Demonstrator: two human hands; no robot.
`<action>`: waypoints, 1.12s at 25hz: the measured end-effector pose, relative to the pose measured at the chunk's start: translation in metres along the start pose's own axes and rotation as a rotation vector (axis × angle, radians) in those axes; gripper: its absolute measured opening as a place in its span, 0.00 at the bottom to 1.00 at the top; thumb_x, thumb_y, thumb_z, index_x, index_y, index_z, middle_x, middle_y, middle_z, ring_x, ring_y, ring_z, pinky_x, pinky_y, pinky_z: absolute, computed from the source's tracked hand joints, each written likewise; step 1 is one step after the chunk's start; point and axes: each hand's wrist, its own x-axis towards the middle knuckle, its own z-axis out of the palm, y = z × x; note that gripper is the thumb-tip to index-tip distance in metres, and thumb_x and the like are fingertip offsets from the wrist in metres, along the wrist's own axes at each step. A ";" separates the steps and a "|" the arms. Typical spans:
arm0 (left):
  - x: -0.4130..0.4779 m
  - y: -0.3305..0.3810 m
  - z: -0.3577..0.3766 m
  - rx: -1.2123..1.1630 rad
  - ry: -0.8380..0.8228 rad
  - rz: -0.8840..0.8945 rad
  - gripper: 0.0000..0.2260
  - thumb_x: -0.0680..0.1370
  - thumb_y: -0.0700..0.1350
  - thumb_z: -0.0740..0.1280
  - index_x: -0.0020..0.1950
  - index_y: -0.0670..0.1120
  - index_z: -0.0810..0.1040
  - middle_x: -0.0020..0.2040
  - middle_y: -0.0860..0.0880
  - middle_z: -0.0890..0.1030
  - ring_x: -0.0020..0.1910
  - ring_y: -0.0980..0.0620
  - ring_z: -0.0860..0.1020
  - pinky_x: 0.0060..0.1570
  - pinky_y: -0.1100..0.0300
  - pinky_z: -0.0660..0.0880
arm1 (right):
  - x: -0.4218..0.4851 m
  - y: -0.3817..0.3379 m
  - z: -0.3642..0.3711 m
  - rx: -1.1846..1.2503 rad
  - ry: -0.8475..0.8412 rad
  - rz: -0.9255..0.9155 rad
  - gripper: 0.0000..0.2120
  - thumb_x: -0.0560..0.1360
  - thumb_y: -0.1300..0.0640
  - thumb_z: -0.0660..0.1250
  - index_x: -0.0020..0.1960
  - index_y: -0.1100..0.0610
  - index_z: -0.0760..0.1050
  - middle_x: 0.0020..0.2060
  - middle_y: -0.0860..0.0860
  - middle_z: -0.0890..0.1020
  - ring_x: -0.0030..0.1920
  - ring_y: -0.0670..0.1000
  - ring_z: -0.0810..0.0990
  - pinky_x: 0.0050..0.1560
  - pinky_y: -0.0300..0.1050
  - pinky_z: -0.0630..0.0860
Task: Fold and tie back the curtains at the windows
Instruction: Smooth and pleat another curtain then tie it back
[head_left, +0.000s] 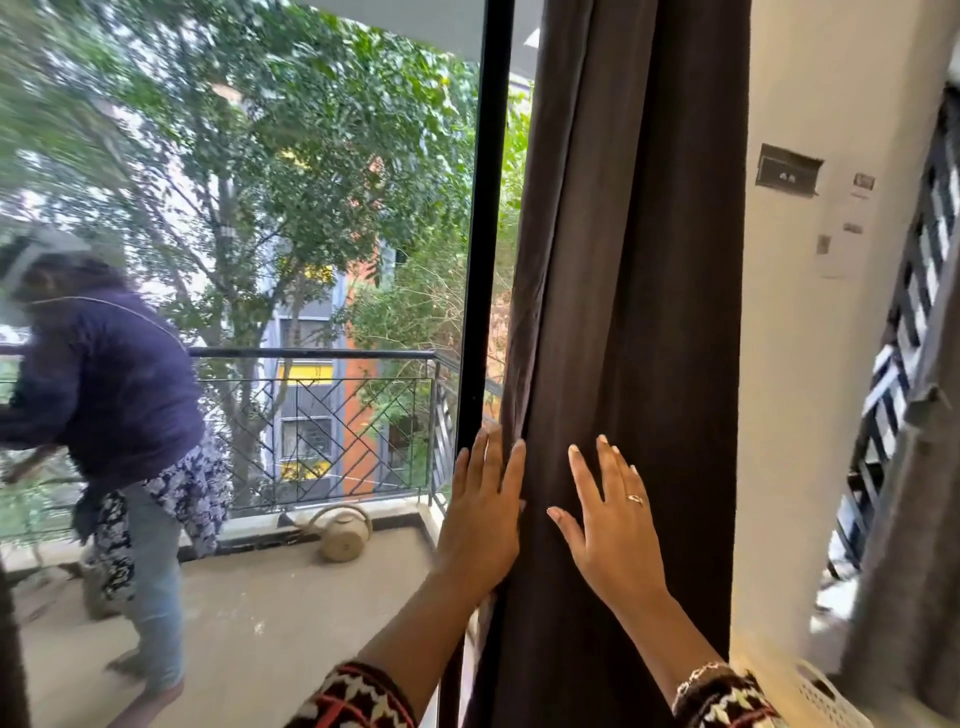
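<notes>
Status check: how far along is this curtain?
Done: the curtain is gathered into a narrow bunch beside the wall, leaving the glass uncovered. In hand: left hand and right hand press flat on its folds. Left: no tie shows around it, so tying remains.

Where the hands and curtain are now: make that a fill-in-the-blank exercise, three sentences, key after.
The left hand and the right hand press flat on the dark curtain; the ring is on the ____ one.
The curtain hangs gathered between the black window frame and the white ____.
Beyond the glass, a beige ____ can sits on the balcony floor.
Missing: right; wall; watering.
</notes>
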 end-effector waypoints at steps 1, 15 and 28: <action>0.013 -0.001 -0.001 0.007 -0.010 -0.003 0.31 0.70 0.46 0.70 0.70 0.42 0.64 0.70 0.37 0.66 0.71 0.39 0.63 0.65 0.45 0.64 | 0.009 0.002 -0.002 0.002 0.020 -0.001 0.29 0.75 0.39 0.49 0.71 0.55 0.62 0.68 0.61 0.69 0.67 0.60 0.70 0.65 0.54 0.67; 0.185 -0.005 0.006 0.003 0.008 0.051 0.27 0.81 0.46 0.55 0.76 0.45 0.47 0.76 0.39 0.40 0.75 0.42 0.38 0.73 0.52 0.38 | 0.154 0.036 -0.007 0.048 0.282 -0.084 0.31 0.73 0.45 0.66 0.72 0.55 0.62 0.68 0.62 0.68 0.67 0.61 0.70 0.65 0.54 0.68; 0.375 -0.077 -0.034 0.275 0.219 0.061 0.24 0.80 0.42 0.54 0.75 0.41 0.53 0.75 0.37 0.52 0.75 0.40 0.52 0.73 0.51 0.49 | 0.328 0.033 -0.025 0.342 0.357 -0.117 0.31 0.77 0.46 0.60 0.76 0.50 0.52 0.75 0.58 0.54 0.74 0.57 0.57 0.69 0.50 0.63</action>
